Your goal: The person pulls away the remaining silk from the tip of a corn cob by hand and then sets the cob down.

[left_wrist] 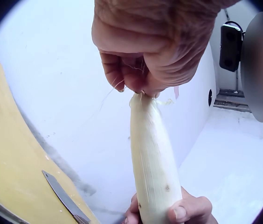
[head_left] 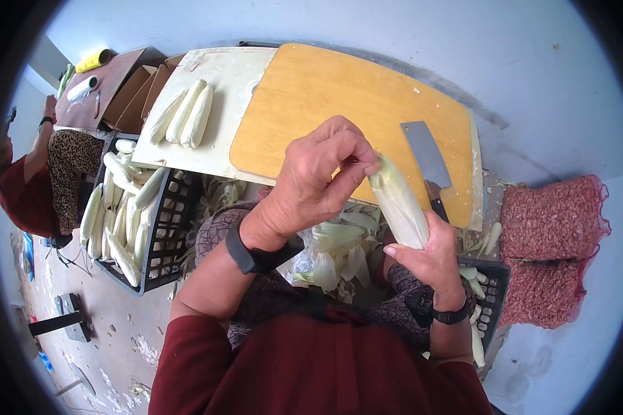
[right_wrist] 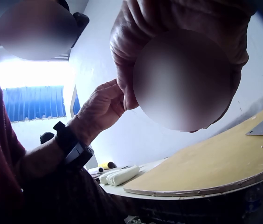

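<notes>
A pale ear of corn (head_left: 400,204) is held up at a slant in front of the body, still wrapped in thin light husk. Around its lower end my right hand (head_left: 432,256) is wrapped, with the thumb lying along the side. At the upper tip my left hand (head_left: 322,173) pinches fine corn silk (left_wrist: 142,93) between thumb and fingers; loose threads trail from it in the left wrist view. Behind the ear lies a yellow board (head_left: 311,97) with a cleaver (head_left: 426,153) on its right part. In the right wrist view a blur covers most of the nearer hand's work.
Three ears (head_left: 197,117) lie on the white table left of the board. A black crate (head_left: 163,232) full of ears stands at left, another crate (head_left: 495,294) at right. Loose husks (head_left: 339,256) pile below. Red mesh sacks (head_left: 550,228) lie at right; another person (head_left: 34,187) is at far left.
</notes>
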The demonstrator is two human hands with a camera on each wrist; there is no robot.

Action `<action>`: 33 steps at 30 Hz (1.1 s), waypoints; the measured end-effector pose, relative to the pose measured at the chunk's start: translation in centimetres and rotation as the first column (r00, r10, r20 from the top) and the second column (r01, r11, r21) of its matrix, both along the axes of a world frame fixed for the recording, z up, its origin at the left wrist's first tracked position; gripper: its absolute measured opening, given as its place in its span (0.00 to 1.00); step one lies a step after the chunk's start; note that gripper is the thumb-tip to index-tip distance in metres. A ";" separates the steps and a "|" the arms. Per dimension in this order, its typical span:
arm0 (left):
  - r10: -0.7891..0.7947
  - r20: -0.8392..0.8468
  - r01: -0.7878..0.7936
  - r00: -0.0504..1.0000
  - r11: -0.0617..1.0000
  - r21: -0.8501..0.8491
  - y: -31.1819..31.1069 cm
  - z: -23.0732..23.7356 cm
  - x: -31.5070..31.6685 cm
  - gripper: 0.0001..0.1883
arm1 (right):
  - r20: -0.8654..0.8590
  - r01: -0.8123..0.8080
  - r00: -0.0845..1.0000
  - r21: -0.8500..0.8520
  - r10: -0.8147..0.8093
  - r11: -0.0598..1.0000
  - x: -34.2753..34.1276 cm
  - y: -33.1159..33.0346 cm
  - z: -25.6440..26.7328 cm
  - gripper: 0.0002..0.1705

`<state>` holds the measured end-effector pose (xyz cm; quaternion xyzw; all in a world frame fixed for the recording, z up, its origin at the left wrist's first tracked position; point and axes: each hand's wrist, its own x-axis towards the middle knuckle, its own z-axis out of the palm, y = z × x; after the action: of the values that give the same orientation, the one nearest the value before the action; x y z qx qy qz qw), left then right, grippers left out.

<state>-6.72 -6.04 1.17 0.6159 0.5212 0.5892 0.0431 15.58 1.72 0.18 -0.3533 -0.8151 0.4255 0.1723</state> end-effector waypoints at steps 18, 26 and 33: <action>-0.123 0.408 0.189 0.905 0.974 -0.126 -0.2 -0.4 1.2 0.04 | -0.012 0.000 1.000 -0.016 0.000 1.000 0.0 0.0 0.3 0.29; -0.120 0.331 0.163 0.936 0.981 -0.105 -0.2 -0.7 1.0 0.10 | -0.005 0.000 1.000 0.000 0.000 1.000 -0.1 -0.1 0.3 0.29; -0.129 0.237 0.158 0.963 0.982 -0.106 -0.3 -0.3 0.8 0.14 | -0.014 0.007 1.000 -0.005 -0.007 1.000 0.0 0.0 0.1 0.28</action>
<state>-5.91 -6.38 0.84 0.5761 0.5023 0.6180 0.1839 15.55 1.69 0.28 -0.3537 -0.8115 0.4294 0.1785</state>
